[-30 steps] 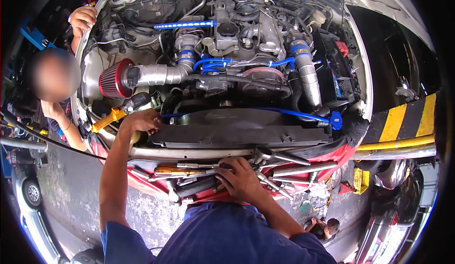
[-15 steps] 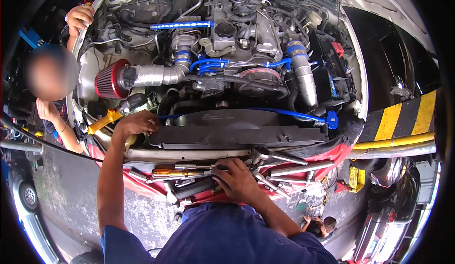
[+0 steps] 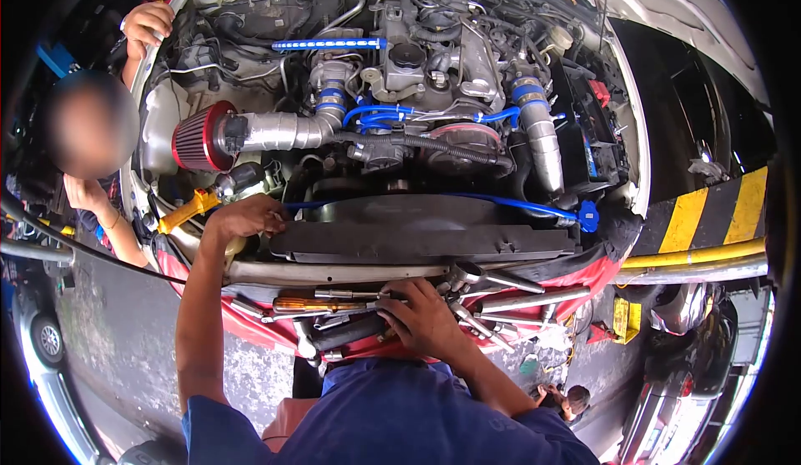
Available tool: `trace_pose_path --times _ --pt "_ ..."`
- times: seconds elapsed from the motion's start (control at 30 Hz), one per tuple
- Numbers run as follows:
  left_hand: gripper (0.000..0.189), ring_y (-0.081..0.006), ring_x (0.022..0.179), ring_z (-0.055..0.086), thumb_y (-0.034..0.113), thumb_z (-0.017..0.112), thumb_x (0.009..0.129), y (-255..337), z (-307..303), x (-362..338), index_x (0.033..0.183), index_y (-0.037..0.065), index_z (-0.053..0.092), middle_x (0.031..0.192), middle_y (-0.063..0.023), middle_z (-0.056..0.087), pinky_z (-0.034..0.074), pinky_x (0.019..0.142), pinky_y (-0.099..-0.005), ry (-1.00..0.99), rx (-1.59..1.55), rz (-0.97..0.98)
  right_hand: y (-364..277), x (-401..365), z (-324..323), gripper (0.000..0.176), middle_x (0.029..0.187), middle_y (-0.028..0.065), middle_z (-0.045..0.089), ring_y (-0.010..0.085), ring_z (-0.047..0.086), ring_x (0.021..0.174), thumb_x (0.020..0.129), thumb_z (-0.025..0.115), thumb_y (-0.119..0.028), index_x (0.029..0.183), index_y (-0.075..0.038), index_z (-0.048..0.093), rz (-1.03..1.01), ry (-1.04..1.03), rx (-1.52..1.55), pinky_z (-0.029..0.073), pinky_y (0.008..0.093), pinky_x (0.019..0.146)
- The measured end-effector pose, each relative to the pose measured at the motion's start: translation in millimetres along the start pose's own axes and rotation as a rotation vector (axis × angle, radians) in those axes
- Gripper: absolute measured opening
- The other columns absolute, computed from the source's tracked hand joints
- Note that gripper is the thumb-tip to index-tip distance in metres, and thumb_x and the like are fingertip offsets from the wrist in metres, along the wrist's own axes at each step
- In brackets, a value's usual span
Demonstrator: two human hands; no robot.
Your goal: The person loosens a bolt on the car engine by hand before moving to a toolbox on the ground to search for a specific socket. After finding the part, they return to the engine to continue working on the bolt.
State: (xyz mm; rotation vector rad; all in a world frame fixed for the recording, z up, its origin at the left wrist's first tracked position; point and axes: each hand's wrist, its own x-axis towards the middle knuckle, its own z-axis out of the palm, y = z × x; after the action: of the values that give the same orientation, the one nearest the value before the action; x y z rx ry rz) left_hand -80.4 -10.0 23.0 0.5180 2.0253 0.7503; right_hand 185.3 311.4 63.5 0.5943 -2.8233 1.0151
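Note:
Under the raised hood lies an engine [image 3: 409,89] with blue hoses. My left hand [image 3: 253,217] rests at the left end of the black radiator shroud [image 3: 425,240], its fingers bent down; what they grip, if anything, is hidden. A yellow work light [image 3: 190,209] lies just left of it. My right hand [image 3: 420,317] is over the metal tools on the red cover [image 3: 576,300] along the car's front edge, fingers curled at the handle ends. An orange-handled screwdriver [image 3: 304,305] lies left of that hand, and a ratchet [image 3: 464,275] to its right.
A co-worker's hand [image 3: 148,27] holds the left fender edge, the other hand [image 3: 86,194] raised below. The red cone air filter [image 3: 204,137] stands inside the bay. A striped black-yellow barrier [image 3: 709,214] is at the right. Another person [image 3: 567,401] crouches at lower right.
The view has shifted slightly, so the car appears a little to the right. Both my hands stay at about the same places. Something pinkish now shows beside my body at the bottom.

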Motion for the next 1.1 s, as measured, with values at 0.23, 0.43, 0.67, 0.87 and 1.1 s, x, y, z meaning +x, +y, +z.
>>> trace_pose_path --times 0.23,0.43,0.67,0.87,1.1 --pt "0.029 -0.0193 0.076 0.07 0.016 0.067 0.092 3.7 3.3 -3.9 0.11 -0.005 0.071 0.084 -0.0117 0.073 0.056 0.071 -0.0336 0.032 -0.095 0.054 1.6 1.2 3.4 0.025 0.119 0.0091 0.063 0.0318 0.061 0.109 0.086 0.078 -0.013 0.11 -0.01 0.07 -0.035 0.065 0.019 0.054 0.043 0.091" --pt "0.03 -0.0176 0.066 0.066 0.023 0.064 0.093 -4.9 9.6 5.9 0.1 -0.005 0.072 0.073 -0.0098 0.069 0.052 0.064 -0.0324 0.086 -0.111 -0.08 -0.6 3.0 2.2 0.024 0.117 0.0096 0.064 0.0327 0.062 0.109 0.085 0.078 -0.013 0.107 -0.009 0.071 -0.024 0.038 0.035 0.054 0.0446 0.091" --pt "0.034 -0.018 0.078 0.067 0.022 0.065 0.094 0.0 8.8 4.4 0.117 -0.003 0.071 0.087 -0.0108 0.071 0.055 0.073 -0.0349 0.039 0.041 -0.063 -1.3 3.5 7.1 0.022 0.114 0.0109 0.065 0.0342 0.063 0.103 0.085 0.077 -0.011 0.105 -0.009 0.071 -0.002 0.028 0.001 0.053 0.0454 0.089" --pt "0.031 -0.0178 0.075 0.066 0.022 0.067 0.098 -18.4 7.7 8.6 0.116 -0.003 0.071 0.084 -0.0087 0.07 0.054 0.069 -0.034 -0.005 -0.085 0.095 -5.9 14.2 3.6 0.024 0.112 0.012 0.066 0.0343 0.063 0.102 0.082 0.079 -0.008 0.106 -0.008 0.072 -0.01 0.004 -0.019 0.054 0.0453 0.087" --pt "0.028 -0.0174 0.075 0.066 0.024 0.069 0.095 -11.3 16.6 6.1 0.104 -0.002 0.073 0.081 -0.0082 0.069 0.053 0.069 -0.0341 0.185 0.103 0.124 -9.2 29.1 6.4 0.026 0.111 0.0128 0.066 0.035 0.064 0.1 0.08 0.08 -0.005 0.105 -0.007 0.071 -0.033 -0.01 -0.023 0.054 0.0445 0.084"
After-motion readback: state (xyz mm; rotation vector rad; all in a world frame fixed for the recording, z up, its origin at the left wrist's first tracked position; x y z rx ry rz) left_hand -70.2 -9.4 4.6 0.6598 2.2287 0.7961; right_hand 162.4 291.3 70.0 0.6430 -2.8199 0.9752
